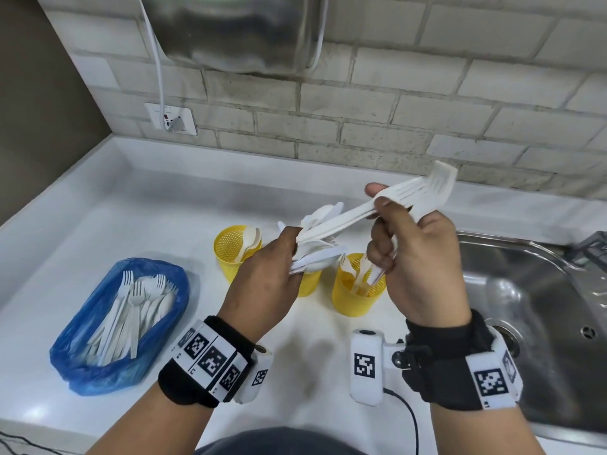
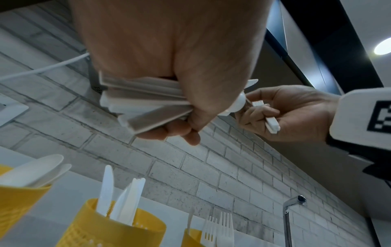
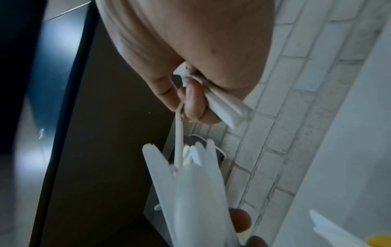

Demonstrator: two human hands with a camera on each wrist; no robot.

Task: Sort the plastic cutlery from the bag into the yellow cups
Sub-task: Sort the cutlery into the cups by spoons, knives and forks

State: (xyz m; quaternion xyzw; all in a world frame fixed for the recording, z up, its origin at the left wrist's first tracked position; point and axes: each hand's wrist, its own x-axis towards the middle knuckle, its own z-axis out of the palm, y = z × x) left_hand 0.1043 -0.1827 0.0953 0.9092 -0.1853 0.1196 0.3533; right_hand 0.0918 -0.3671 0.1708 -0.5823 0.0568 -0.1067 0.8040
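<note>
My left hand grips a fanned bundle of white plastic cutlery, spoons and knives among it, above the yellow cups. My right hand pinches a couple of forks by the neck, tines pointing right, their handles still in the bundle. In the left wrist view the right hand also holds a white handle in its palm. Three yellow cups stand below: the left cup holds spoons, the middle cup is mostly hidden, the right cup holds forks. A blue bag of cutlery lies at the left.
A steel sink lies right of the cups, its tap in the left wrist view. A white brick wall backs the white counter. A wall socket with a cord and a metal appliance hang above.
</note>
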